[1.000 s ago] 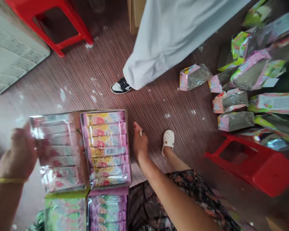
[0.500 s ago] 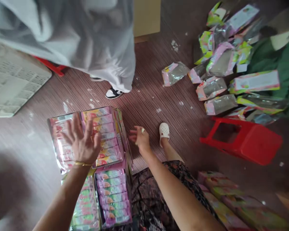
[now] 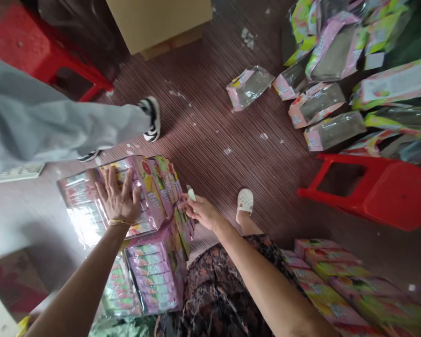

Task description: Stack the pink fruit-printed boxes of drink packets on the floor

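"Ridged brown floor, pale scuffs; red plastic stool at right, beside a heap of opened clear-windowed cartons. What had changed?"

"Right hand had closed in on the carton stack's side; printed side panels showed more fully than half a second earlier. Co-worker's loose grey trouser leg had shifted leftward."

"Meaning?"

"Both hands were at the stack; left hand seemed to be steadying it, my judgement."

"State of the hands?"

"Left: flat, fingers spread wide on the pink-and-yellow windowed carton, gripping nothing visible. Right: fingers curled round a small pale-green object, kind unclear. Couldn't tell whether it touched the stack."

"Stack itself?"

"Before the person, left of the dark floral skirt. Fruit prints on pink panels, glare on clear film. Purple carton, nearer the body, showed rows of purple-and-green sachets."
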`<state>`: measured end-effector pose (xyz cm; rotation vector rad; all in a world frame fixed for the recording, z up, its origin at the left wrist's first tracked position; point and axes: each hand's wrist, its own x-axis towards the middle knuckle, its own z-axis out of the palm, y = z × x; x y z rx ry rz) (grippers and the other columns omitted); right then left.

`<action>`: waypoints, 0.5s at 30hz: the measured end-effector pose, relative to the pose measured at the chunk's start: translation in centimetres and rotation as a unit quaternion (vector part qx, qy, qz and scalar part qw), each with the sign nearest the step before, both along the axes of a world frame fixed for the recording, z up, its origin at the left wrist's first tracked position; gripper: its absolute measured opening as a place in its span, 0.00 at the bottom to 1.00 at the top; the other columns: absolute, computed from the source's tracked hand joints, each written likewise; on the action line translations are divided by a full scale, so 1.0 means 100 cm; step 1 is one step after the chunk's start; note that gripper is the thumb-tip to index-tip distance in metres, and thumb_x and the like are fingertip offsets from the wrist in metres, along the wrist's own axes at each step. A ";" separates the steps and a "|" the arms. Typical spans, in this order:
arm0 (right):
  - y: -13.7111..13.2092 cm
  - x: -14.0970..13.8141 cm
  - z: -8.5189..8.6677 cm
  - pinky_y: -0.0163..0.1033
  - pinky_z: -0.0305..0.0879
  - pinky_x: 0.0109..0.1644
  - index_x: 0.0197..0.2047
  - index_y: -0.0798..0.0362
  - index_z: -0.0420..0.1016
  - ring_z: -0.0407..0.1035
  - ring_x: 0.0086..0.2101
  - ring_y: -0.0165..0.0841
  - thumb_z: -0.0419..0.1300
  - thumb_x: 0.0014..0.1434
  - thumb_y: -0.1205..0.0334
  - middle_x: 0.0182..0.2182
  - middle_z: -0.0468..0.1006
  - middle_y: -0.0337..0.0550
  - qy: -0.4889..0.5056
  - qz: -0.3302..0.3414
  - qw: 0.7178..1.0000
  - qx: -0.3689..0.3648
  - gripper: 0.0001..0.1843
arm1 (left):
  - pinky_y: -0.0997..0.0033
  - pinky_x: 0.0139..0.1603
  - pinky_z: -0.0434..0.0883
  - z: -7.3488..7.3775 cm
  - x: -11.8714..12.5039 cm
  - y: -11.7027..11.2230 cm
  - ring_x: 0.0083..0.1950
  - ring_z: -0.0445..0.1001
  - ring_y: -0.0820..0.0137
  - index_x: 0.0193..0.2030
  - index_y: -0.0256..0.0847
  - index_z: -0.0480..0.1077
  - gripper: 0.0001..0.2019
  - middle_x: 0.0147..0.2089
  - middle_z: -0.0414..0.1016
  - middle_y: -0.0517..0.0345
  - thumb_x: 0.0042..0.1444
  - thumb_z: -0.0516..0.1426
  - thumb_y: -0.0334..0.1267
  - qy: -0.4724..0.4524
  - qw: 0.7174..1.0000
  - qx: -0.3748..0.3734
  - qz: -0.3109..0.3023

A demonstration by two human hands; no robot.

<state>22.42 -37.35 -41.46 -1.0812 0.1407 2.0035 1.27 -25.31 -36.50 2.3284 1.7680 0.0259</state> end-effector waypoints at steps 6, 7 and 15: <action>0.011 -0.002 -0.001 0.32 0.48 0.21 0.36 0.52 0.66 0.57 0.16 0.25 0.48 0.67 0.50 0.24 0.74 0.37 -0.163 0.146 0.975 0.029 0.15 | 0.48 0.74 0.33 -0.003 0.008 0.004 0.76 0.43 0.58 0.70 0.42 0.58 0.30 0.75 0.49 0.44 0.66 0.42 0.51 -0.008 0.999 0.005 0.053; 0.019 -0.005 -0.001 0.33 0.53 0.23 0.33 0.52 0.67 0.60 0.19 0.26 0.48 0.67 0.52 0.24 0.74 0.38 -0.218 0.191 0.955 0.064 0.16 | 0.47 0.74 0.33 -0.003 0.011 0.003 0.76 0.42 0.59 0.71 0.42 0.57 0.29 0.75 0.48 0.45 0.66 0.42 0.51 0.000 0.998 0.006 0.061; 0.122 -0.033 0.011 0.49 0.63 0.53 0.41 0.56 0.77 0.72 0.45 0.46 0.42 0.70 0.55 0.37 0.78 0.55 -0.468 0.310 0.801 0.208 0.24 | 0.50 0.75 0.30 -0.004 0.019 -0.003 0.77 0.38 0.61 0.71 0.44 0.56 0.28 0.76 0.45 0.49 0.66 0.44 0.48 0.022 0.997 0.011 0.066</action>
